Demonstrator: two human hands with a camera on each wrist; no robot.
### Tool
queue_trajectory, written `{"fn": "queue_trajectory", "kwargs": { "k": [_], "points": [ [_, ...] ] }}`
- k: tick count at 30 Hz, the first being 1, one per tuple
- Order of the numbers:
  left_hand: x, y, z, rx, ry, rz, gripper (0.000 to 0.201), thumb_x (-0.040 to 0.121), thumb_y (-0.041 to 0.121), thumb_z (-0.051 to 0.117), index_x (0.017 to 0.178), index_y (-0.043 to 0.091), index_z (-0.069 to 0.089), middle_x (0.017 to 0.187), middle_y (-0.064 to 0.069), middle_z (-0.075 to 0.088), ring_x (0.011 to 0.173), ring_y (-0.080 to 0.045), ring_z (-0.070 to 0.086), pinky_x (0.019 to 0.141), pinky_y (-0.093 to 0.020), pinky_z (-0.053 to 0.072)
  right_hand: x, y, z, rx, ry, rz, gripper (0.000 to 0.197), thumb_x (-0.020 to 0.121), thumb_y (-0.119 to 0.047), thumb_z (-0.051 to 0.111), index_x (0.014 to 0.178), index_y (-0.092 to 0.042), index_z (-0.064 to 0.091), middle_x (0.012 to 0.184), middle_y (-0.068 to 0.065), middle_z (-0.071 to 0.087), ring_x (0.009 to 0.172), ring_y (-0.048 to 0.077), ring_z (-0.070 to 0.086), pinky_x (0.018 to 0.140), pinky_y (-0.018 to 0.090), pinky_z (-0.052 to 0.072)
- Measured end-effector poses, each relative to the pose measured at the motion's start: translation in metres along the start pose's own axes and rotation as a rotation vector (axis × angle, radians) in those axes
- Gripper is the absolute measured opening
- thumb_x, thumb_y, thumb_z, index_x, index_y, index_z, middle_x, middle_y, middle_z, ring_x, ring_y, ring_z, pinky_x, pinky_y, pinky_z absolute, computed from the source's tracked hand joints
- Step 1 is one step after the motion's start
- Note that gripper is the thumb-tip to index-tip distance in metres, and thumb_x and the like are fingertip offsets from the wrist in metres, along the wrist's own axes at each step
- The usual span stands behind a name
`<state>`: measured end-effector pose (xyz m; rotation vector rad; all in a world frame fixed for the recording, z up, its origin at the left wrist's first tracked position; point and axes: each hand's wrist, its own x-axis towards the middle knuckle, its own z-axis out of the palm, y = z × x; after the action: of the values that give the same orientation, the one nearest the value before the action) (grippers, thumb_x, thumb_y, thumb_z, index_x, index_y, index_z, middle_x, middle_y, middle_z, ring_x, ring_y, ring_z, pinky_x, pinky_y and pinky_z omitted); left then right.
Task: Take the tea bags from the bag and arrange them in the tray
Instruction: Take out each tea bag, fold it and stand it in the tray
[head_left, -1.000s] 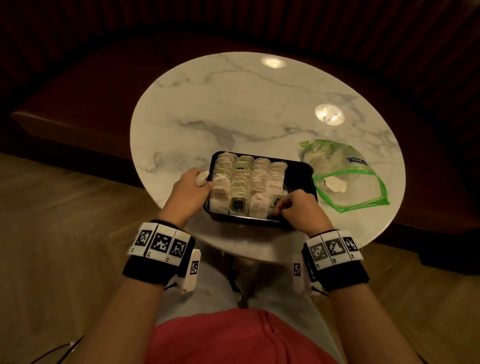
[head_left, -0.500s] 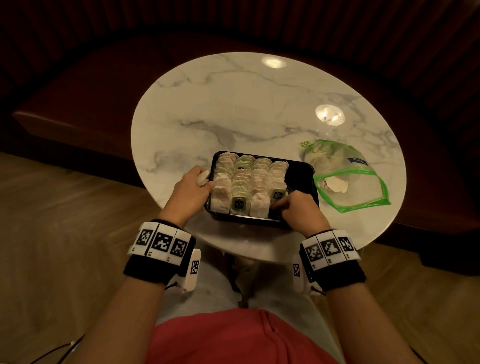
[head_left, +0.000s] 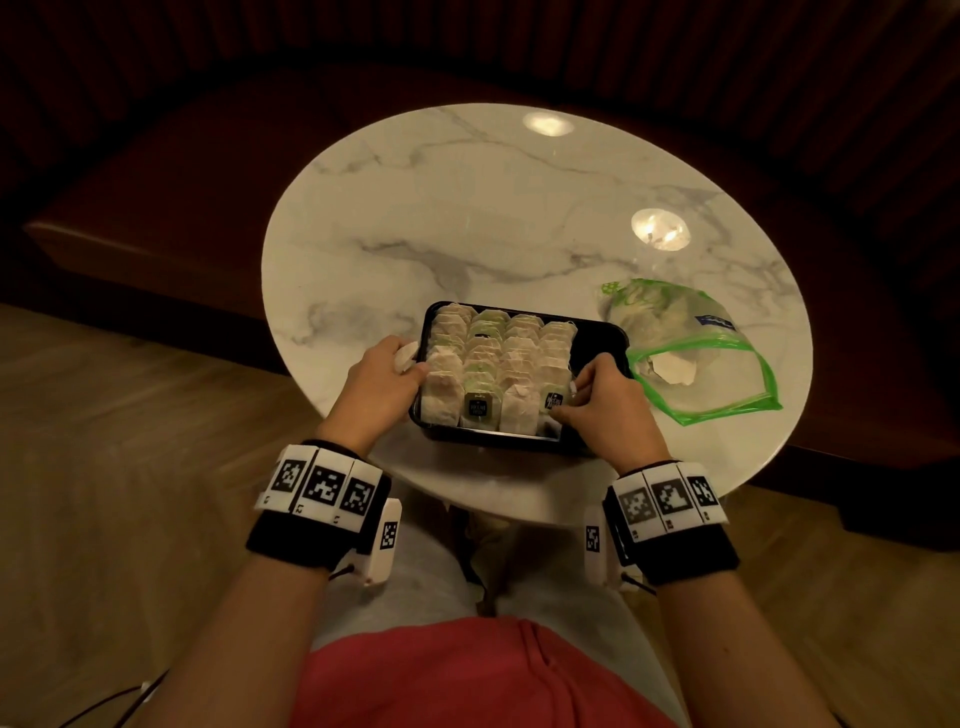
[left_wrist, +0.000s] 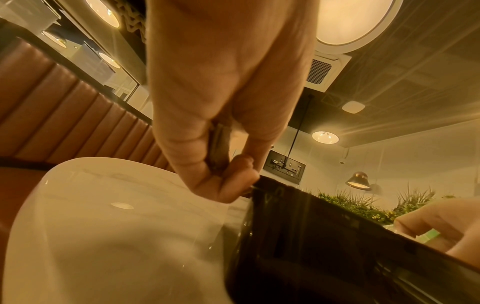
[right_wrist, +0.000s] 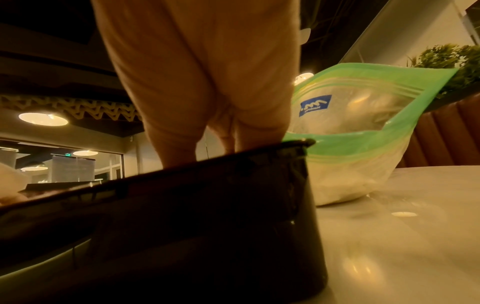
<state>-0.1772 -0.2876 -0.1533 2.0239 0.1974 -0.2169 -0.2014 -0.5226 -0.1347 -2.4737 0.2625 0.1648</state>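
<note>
At the near edge of the round marble table (head_left: 467, 208), a glossy black rectangular tray (head_left: 597, 338) holds four rows of papery tea bags (head_left: 514, 358) standing upright. The left hand (head_left: 379, 384) curls over the tray's left rim, pinching a tea bag (head_left: 404, 357). The right hand (head_left: 608, 410) dips into the tray's near right corner, fingertips pinching the front bag of the fourth row. Just right of the tray lies a crinkled clear plastic bag (head_left: 696, 358) with a green zip edge, more tea bags inside
</note>
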Motion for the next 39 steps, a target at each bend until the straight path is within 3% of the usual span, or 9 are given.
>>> {"fn": "queue_trajectory", "kwargs": {
  "k": [4,8,13,20,24,27,32,36,39],
  "points": [
    [-0.001,0.000,0.000,-0.006,0.001,-0.005,0.008,0.096,0.020,0.058,0.103,0.019,0.056,0.102,-0.006,0.060,0.103,-0.034,0.060,0.089,-0.050,0.052,-0.001,0.000,0.004,0.010,-0.052,0.020,0.054,0.072,-0.014,0.083,0.099,-0.010,0.037,0.090,0.009,0.059,0.082,0.023,0.056,0.067,0.029,0.038],
    [0.000,0.000,0.000,-0.004,0.001,-0.005,0.008,0.095,0.020,0.058,0.102,0.016,0.057,0.099,-0.007,0.061,0.100,-0.035,0.060,0.088,-0.050,0.053,0.000,-0.001,0.004,-0.044,-0.140,0.022,0.061,0.074,-0.021,0.082,0.111,-0.009,0.035,0.101,0.010,0.056,0.095,0.028,0.057,0.075,0.033,0.042],
    [-0.001,0.000,0.000,0.000,-0.007,0.003,0.012,0.095,0.020,0.058,0.103,0.011,0.059,0.096,-0.007,0.061,0.097,-0.034,0.061,0.085,-0.050,0.054,0.008,-0.003,0.007,-0.113,-0.175,0.019,0.068,0.077,-0.015,0.079,0.128,-0.009,0.034,0.121,0.019,0.057,0.109,0.034,0.057,0.086,0.039,0.046],
    [0.000,-0.001,-0.001,0.001,-0.011,0.028,0.004,0.096,0.020,0.058,0.099,0.017,0.057,0.089,-0.002,0.058,0.090,-0.029,0.058,0.077,-0.041,0.052,0.008,0.001,0.014,-0.045,-0.005,-0.014,0.048,0.078,-0.004,0.074,0.115,-0.008,0.043,0.108,0.017,0.060,0.095,0.030,0.057,0.072,0.031,0.039],
    [0.000,-0.001,0.000,-0.017,-0.004,0.023,0.003,0.096,0.019,0.057,0.098,0.020,0.056,0.091,-0.005,0.059,0.087,-0.029,0.057,0.062,-0.031,0.048,0.009,0.005,0.019,-0.039,0.023,-0.030,0.040,0.080,-0.005,0.073,0.112,-0.009,0.050,0.107,0.014,0.062,0.096,0.029,0.060,0.072,0.030,0.043],
    [0.000,-0.002,0.000,-0.010,-0.005,0.028,0.003,0.096,0.019,0.057,0.099,0.019,0.057,0.092,-0.005,0.059,0.091,-0.031,0.059,0.075,-0.041,0.051,0.010,0.006,0.020,-0.039,0.066,-0.028,0.035,0.080,-0.003,0.073,0.108,-0.009,0.053,0.105,0.013,0.064,0.093,0.028,0.061,0.072,0.030,0.045],
    [0.000,-0.001,0.001,0.000,0.000,0.014,0.012,0.097,0.020,0.056,0.105,0.012,0.058,0.097,-0.011,0.061,0.091,-0.033,0.060,0.069,-0.041,0.053,0.007,0.005,0.020,-0.024,0.055,-0.012,0.036,0.079,-0.011,0.075,0.107,-0.011,0.052,0.102,0.013,0.065,0.092,0.029,0.063,0.072,0.032,0.047],
    [0.001,-0.002,0.001,-0.002,-0.002,0.005,0.011,0.096,0.023,0.057,0.105,0.016,0.057,0.101,-0.009,0.061,0.098,-0.034,0.061,0.080,-0.046,0.054,0.005,0.003,0.014,-0.008,-0.001,-0.004,0.047,0.076,-0.016,0.079,0.112,-0.012,0.049,0.105,0.013,0.063,0.094,0.028,0.060,0.073,0.034,0.046],
    [0.003,-0.005,0.001,0.001,0.005,-0.023,0.023,0.095,0.028,0.061,0.113,0.015,0.056,0.109,-0.009,0.060,0.104,-0.035,0.060,0.087,-0.047,0.053,0.003,0.001,0.009,0.007,-0.012,-0.004,0.052,0.074,-0.018,0.082,0.114,-0.013,0.048,0.104,0.011,0.061,0.091,0.024,0.059,0.073,0.034,0.047]
  ]
}}
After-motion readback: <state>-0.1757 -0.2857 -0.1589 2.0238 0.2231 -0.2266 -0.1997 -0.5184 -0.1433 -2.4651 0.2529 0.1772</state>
